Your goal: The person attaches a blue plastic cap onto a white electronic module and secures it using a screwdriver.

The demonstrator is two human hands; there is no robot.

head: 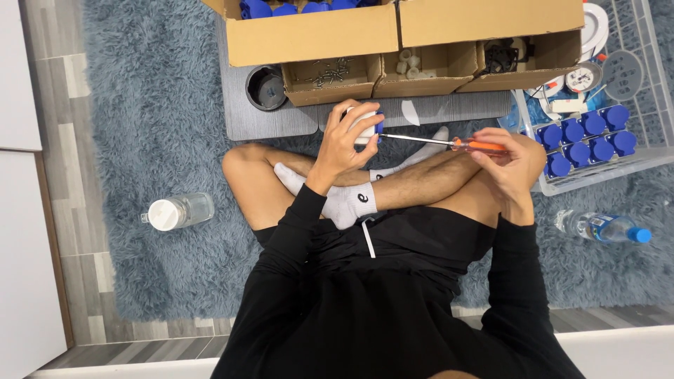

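My left hand [345, 140] grips a small white part with a blue end [371, 128], held above my crossed legs. My right hand [507, 163] holds a screwdriver with an orange handle [479, 146]. Its thin metal shaft runs left and its tip touches the blue end of the part. I sit on a shaggy grey-blue rug [140, 140] in black clothes and white socks.
Open cardboard boxes lie ahead: one holds screws [330, 72], one white pieces [411, 64], one a black part [500, 55]. A white wire basket [635, 158] at right holds several blue parts [583, 137]. Plastic bottles lie at left [177, 212] and right [602, 227]. A black cup [266, 88] stands nearby.
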